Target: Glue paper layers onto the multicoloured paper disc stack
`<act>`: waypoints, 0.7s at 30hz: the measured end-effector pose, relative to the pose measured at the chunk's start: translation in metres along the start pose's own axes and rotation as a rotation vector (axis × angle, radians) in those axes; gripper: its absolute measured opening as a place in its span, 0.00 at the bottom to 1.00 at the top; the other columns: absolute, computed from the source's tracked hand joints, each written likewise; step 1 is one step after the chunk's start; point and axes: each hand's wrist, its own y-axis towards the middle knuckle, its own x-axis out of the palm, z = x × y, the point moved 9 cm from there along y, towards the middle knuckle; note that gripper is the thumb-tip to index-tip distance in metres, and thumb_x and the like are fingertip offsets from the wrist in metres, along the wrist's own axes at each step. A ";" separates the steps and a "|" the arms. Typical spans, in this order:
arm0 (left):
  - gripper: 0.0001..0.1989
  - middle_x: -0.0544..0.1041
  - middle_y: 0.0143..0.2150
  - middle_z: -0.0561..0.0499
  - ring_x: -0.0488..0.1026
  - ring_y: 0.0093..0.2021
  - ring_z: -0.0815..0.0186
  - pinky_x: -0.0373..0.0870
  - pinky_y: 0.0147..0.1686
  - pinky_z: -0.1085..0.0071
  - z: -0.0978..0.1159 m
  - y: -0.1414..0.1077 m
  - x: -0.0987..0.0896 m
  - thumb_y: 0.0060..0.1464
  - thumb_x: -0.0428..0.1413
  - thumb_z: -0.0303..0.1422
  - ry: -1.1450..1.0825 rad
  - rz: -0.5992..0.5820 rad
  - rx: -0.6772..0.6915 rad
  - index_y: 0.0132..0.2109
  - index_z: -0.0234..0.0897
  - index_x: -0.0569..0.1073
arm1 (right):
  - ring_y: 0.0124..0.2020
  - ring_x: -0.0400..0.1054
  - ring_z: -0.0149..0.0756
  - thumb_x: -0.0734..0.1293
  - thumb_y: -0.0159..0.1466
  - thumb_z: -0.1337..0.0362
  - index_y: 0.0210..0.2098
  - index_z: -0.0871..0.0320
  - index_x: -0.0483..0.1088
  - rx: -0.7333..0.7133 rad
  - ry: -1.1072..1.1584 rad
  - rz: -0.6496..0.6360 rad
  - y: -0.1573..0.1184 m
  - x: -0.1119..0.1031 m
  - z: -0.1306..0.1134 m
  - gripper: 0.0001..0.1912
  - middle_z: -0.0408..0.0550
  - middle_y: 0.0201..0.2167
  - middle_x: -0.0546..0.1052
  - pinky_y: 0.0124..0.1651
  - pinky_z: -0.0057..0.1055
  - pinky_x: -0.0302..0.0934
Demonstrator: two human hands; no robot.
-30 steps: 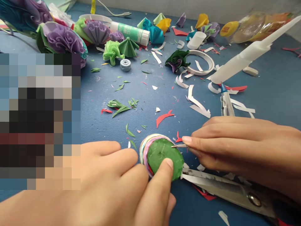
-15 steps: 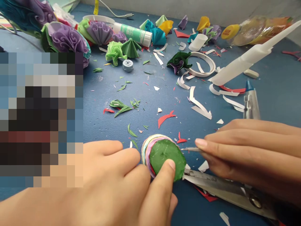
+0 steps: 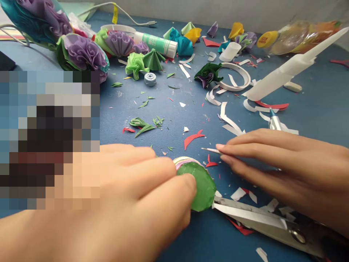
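Note:
A green disc (image 3: 203, 187) with pale and purple layered edges lies on the blue table. My left hand (image 3: 136, 196) is closed on its left side, its fingers bent over the rim and hiding part of it. To the right, my right hand (image 3: 267, 160) pinches a thin pointed tool (image 3: 209, 149) between thumb and index finger, its tip just above and apart from the disc. Scissors (image 3: 253, 216) lie below my right hand, with their tips beside the disc's right edge.
Paper scraps are scattered over the blue table (image 3: 166, 105). Farther back are folded paper flowers (image 3: 84, 52), a glue stick (image 3: 156, 44), a white tape ring (image 3: 247, 78), a white nozzle bottle (image 3: 283, 71) and a clear plastic bottle (image 3: 297, 36). A pixelated patch covers the left side.
My left hand has moved right and up, its fingers now curled over the disc. My right hand has moved left and up with the thin tool, uncovering more scraps near the scissors.

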 end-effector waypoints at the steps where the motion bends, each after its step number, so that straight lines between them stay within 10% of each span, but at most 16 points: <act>1: 0.09 0.77 0.27 0.58 0.69 0.24 0.71 0.66 0.26 0.71 0.002 0.004 -0.003 0.62 0.60 0.30 0.004 0.033 0.036 0.32 0.44 0.79 | 0.41 0.76 0.37 0.62 0.76 0.67 0.49 0.55 0.73 -0.002 -0.015 -0.009 0.002 0.002 0.001 0.08 0.48 0.45 0.78 0.46 0.34 0.71; 21: 0.06 0.80 0.35 0.57 0.76 0.34 0.78 0.71 0.39 0.87 -0.007 0.026 0.003 0.61 0.59 0.23 -0.106 -0.037 0.006 0.38 0.35 0.81 | 0.32 0.73 0.30 0.56 0.77 0.70 0.47 0.56 0.72 -0.149 0.133 -0.007 0.003 -0.008 -0.033 0.13 0.42 0.37 0.80 0.32 0.29 0.64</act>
